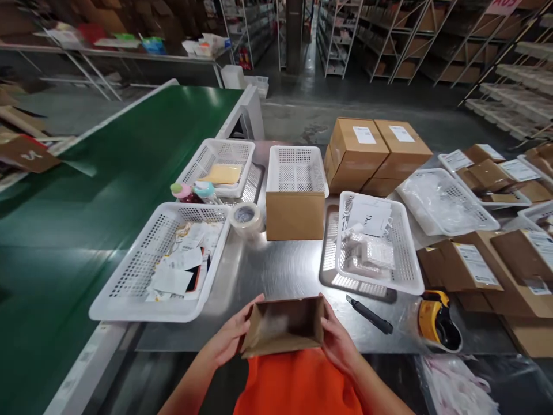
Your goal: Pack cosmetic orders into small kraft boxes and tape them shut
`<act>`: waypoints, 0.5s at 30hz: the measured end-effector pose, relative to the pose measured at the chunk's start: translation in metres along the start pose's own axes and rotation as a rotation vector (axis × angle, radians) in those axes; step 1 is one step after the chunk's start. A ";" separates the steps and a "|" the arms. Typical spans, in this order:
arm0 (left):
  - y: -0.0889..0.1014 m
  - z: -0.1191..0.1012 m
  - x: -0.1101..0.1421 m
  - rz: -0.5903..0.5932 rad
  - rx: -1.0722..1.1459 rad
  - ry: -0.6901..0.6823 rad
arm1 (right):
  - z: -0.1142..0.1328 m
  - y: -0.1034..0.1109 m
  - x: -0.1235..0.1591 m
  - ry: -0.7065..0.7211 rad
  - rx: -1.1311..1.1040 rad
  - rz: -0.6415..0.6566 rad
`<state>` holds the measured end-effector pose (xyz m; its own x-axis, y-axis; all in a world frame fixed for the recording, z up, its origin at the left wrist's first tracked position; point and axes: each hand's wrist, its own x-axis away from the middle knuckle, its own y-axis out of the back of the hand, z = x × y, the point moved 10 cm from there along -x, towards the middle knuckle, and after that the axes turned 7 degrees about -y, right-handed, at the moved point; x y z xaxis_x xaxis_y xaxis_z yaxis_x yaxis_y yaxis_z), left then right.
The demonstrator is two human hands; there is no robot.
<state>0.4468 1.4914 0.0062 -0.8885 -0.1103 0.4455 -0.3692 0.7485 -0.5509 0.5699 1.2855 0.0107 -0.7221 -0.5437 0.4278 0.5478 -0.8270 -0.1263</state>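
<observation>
A small open cardboard box point(283, 325) is held between both hands at the near edge of the steel table point(285, 271), just above my orange shirt. My left hand point(231, 337) grips its left side with fingers wrapped over the rim. My right hand point(337, 340) clasps the right side the same way. The box's opening faces the camera and looks empty, slightly blurred.
White perforated baskets hold papers point(173, 271), a yellow envelope point(222, 173) and plastic bags point(374, 245). A tape roll point(246, 218), a brown box under a basket point(295, 214), a black cutter point(369, 314), a yellow tape dispenser point(436, 320), labelled cartons point(375, 150) and a green conveyor point(108, 184) surround me.
</observation>
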 end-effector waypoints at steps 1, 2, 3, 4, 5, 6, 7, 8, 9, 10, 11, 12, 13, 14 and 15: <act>0.003 -0.001 -0.005 -0.025 -0.062 -0.041 | -0.004 -0.002 0.000 -0.047 -0.038 0.057; 0.008 -0.003 -0.010 -0.060 -0.157 -0.086 | -0.009 -0.004 -0.001 -0.092 -0.043 0.102; 0.012 -0.005 -0.016 -0.098 -0.273 -0.133 | -0.014 -0.004 -0.003 -0.125 -0.006 0.115; 0.014 -0.007 -0.022 -0.125 -0.392 -0.174 | -0.019 -0.002 -0.007 -0.142 0.077 0.083; 0.015 -0.006 -0.027 -0.133 -0.497 -0.201 | -0.023 0.002 -0.012 -0.147 0.186 0.020; 0.014 -0.005 -0.032 -0.132 -0.575 -0.219 | -0.024 0.006 -0.016 -0.138 0.300 -0.058; 0.013 -0.003 -0.035 -0.130 -0.625 -0.235 | -0.023 0.010 -0.019 -0.108 0.404 -0.133; 0.013 -0.003 -0.036 -0.135 -0.660 -0.257 | -0.020 0.010 -0.021 -0.056 0.488 -0.188; 0.014 -0.005 -0.035 -0.155 -0.700 -0.294 | -0.015 0.007 -0.022 0.016 0.543 -0.213; 0.016 -0.012 -0.032 -0.193 -0.755 -0.356 | -0.008 0.003 -0.021 0.101 0.569 -0.206; 0.016 -0.020 -0.027 -0.228 -0.827 -0.434 | -0.002 -0.003 -0.018 0.191 0.574 -0.178; 0.014 -0.029 -0.021 -0.237 -0.909 -0.509 | 0.005 -0.008 -0.013 0.273 0.567 -0.147; 0.009 -0.036 -0.015 -0.202 -0.992 -0.564 | 0.010 -0.012 -0.008 0.336 0.555 -0.121; 0.003 -0.040 -0.011 -0.128 -1.065 -0.590 | 0.014 -0.013 -0.004 0.371 0.543 -0.100; -0.004 -0.040 -0.007 -0.029 -1.124 -0.584 | 0.017 -0.013 -0.002 0.377 0.533 -0.086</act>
<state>0.4651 1.5159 0.0337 -0.9774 -0.1927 -0.0872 -0.2107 0.8500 0.4828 0.5709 1.2997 0.0264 -0.8183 -0.5714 0.0617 0.5455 -0.7384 0.3965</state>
